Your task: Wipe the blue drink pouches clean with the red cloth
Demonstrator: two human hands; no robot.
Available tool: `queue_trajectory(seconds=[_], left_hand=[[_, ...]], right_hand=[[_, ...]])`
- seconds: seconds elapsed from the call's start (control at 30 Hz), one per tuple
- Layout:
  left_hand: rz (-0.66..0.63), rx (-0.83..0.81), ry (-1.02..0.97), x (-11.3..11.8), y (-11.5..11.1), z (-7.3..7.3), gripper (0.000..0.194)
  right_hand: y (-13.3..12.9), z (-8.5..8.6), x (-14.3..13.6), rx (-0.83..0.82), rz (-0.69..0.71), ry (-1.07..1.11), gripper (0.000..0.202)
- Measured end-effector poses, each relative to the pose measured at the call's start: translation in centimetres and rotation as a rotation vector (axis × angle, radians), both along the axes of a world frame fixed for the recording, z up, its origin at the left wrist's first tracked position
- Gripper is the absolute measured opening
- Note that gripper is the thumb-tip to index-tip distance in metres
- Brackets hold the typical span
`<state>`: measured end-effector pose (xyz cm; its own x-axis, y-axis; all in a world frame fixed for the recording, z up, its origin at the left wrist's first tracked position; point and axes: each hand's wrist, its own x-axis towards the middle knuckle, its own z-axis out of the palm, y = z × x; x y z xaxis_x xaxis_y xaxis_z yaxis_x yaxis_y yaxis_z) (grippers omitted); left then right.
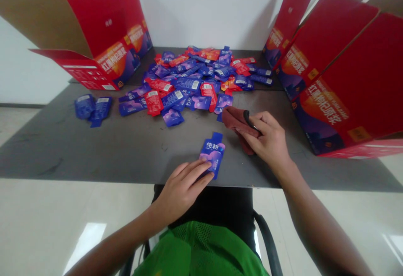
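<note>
A blue-purple sachet (213, 152) with a narrow neck lies on the grey table close to its front edge. My left hand (189, 181) has its fingers on the lower part of this sachet, holding it against the tabletop; the thumb is hard to make out. To the right, my right hand (267, 139) is closed on a folded reddish-brown cloth (236, 118). A black curved strip (251, 121) shows between the cloth and the fingers; its kind is unclear. Behind both hands spreads a heap of blue and red sachets (189, 84).
Two blue sachets (101, 109) lie apart at the left. An open red carton (107, 64) stands at the back left, and larger open red cartons (333, 83) line the right side. A white wall (208, 11) rises behind the table (132, 150).
</note>
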<state>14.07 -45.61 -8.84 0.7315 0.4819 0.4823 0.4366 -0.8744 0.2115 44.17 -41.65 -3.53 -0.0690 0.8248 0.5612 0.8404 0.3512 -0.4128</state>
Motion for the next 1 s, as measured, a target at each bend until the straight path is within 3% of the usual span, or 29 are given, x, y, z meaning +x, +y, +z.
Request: queue_trajectory(seconds=[0.13, 0.2, 0.27, 0.37, 0.47, 0.57, 0.63, 0.7, 0.77, 0.87, 0.93, 1.0], left_hand=[[-0.002, 0.001, -0.068, -0.2, -0.6, -0.8, 0.03], [-0.011, 0.033, -0.073, -0.3, -0.7, -1.1, 0.028], [-0.018, 0.056, -0.062, -0.4, -0.8, -1.3, 0.027], [-0.035, 0.046, -0.024, -0.5, -0.7, -1.2, 0.028], [-0.037, 0.026, -0.026, -0.5, -0.7, -1.1, 0.028], [-0.022, 0.021, -0.066, -0.4, -0.8, -1.0, 0.028], [-0.012, 0.023, -0.098, -0.4, -1.0, -1.1, 0.028], [-0.004, 0.018, -0.127, -0.4, -1.0, -1.2, 0.026], [-0.003, 0.005, -0.133, -0.4, -1.1, -1.3, 0.025], [-0.013, -0.017, -0.113, -0.4, -1.2, -1.2, 0.026], [-0.012, -0.027, -0.117, -0.3, -1.2, -1.2, 0.025], [-0.01, -0.035, -0.123, -0.3, -1.2, -1.2, 0.024]], right_hand=[[-2.7, 0.9, -4.2, -0.102, 0.309, -0.133, 0.031], [-3.4, 0.3, -5.7, -0.185, 0.454, -0.199, 0.035], [-3.0, -0.6, -6.0, -0.225, 0.512, -0.223, 0.037], [-0.4, -1.5, -4.4, -0.202, 0.42, -0.238, 0.036], [1.9, -0.9, -2.6, -0.142, 0.276, -0.298, 0.035], [0.7, 0.4, -3.3, -0.088, 0.229, -0.262, 0.035], [-1.3, 0.7, -4.9, -0.108, 0.299, -0.241, 0.037], [-2.9, 0.4, -6.2, -0.178, 0.43, -0.273, 0.037], [-2.8, -0.5, -6.4, -0.222, 0.486, -0.289, 0.037], [-0.2, -1.3, -4.8, -0.206, 0.343, -0.308, 0.035], [1.4, -0.8, -3.7, -0.166, 0.225, -0.332, 0.032], [1.4, 0.1, -3.7, -0.126, 0.19, -0.304, 0.032]])
